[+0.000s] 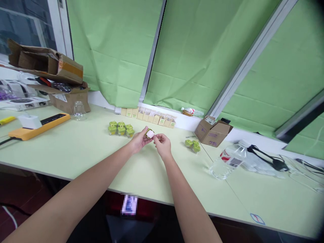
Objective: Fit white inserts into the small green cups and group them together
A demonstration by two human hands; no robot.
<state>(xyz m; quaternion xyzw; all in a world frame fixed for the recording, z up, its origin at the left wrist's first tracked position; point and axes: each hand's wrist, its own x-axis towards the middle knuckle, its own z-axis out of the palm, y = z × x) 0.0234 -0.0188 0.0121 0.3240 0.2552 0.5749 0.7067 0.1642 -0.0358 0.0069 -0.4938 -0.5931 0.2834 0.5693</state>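
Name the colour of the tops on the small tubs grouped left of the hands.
The tops are yellowish green, as the head view shows.

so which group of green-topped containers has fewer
The clear, green-topped containers right of the right hand; the group left of the left hand visibly has more.

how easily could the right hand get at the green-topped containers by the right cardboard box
Probably yes: nothing visible stands between the right hand and the green-topped containers, though its fingers are at the small item in the left hand.
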